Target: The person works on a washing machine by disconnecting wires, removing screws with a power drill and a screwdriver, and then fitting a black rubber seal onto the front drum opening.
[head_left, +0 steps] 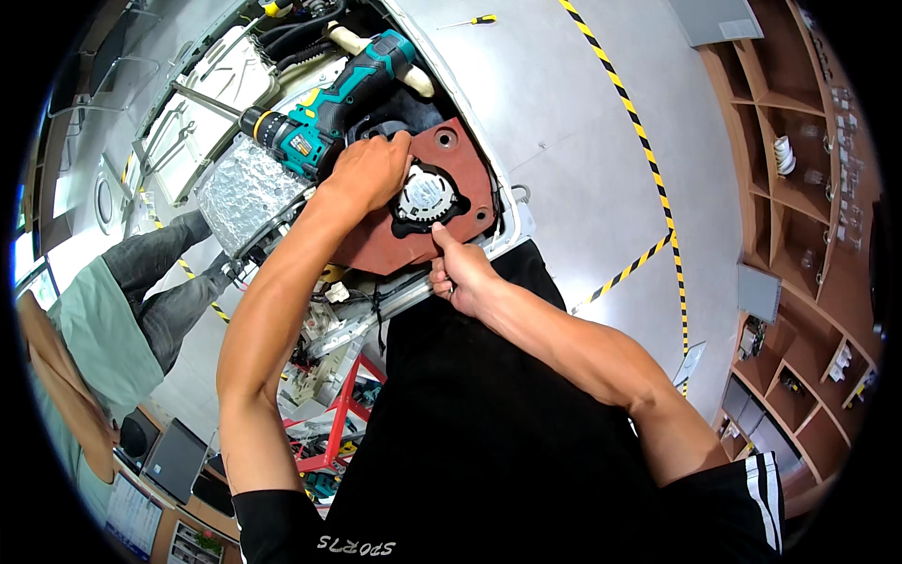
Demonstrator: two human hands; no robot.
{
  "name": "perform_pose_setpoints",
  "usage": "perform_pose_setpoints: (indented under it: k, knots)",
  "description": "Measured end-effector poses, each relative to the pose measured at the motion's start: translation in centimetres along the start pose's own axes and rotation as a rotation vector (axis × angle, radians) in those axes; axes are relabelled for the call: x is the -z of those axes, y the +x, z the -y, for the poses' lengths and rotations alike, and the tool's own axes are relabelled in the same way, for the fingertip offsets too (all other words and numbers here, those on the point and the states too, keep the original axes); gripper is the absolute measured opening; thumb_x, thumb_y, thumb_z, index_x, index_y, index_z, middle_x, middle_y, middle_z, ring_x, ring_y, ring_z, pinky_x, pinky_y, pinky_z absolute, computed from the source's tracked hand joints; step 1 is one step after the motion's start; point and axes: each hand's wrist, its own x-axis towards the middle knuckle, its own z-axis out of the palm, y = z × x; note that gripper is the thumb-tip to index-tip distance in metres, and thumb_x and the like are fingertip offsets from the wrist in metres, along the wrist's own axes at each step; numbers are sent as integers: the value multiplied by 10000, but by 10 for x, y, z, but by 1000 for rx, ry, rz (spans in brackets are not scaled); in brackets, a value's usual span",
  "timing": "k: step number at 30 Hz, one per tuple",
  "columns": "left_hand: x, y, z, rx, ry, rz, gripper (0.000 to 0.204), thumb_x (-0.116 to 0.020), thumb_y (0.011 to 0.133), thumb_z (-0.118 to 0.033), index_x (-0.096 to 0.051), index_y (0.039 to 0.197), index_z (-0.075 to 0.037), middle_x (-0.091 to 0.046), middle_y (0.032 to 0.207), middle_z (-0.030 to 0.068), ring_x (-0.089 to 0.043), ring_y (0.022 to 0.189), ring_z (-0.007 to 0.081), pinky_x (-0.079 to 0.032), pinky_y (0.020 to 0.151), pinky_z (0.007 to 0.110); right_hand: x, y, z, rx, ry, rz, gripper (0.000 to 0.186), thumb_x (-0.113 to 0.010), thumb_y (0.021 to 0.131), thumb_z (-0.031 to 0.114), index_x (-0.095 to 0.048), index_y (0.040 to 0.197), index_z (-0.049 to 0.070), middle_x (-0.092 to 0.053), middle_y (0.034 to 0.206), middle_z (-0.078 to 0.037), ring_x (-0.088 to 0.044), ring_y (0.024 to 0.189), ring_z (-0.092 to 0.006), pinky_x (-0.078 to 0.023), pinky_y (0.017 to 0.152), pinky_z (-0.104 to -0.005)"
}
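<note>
A red-brown plate with bolt holes sits in an open appliance housing. On it lies a round silver part in a black lobed ring. My left hand curls at the ring's upper left; what its fingertips hold is hidden. My right hand grips the plate's lower edge, thumb against the ring's bottom. A teal-and-black drill lies above my left hand, beside a foil-covered block.
Another person in a green shirt is at the left. A screwdriver lies on the floor beyond the housing, near striped tape. Wooden shelves line the right side. A red metal frame stands below the housing, left of my body.
</note>
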Motion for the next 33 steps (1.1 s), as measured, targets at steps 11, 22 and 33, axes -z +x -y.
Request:
perform_pose_setpoints:
  k: [11,22,33]
  knots:
    - [-1,8,-1,27,158,23,148,-488,834,-100,-559,889,17,-651,794,235,-654,751,384,-535,659,444,5,11,3,79,-123,-14,447,-530,926,383,-381,671,47,-409,553,-40,-410,417,-122,-294,344,-238]
    - [-12,15,-15,79,281,-43,112,-544,792,-70,-563,868,9,-650,813,218,-676,704,320,-555,591,388,0,8,15,4,-247,-17,424,-453,957,403,-411,772,23,-379,546,-10,-364,422,-101,-269,350,-224]
    - [44,-29,-13,16,-193,-413,180,-570,863,-132,-613,983,-5,-624,914,181,-603,854,355,-486,735,402,23,-10,46,56,-588,264,298,-511,951,311,-532,933,14,-342,554,51,-307,433,-40,-219,366,-196]
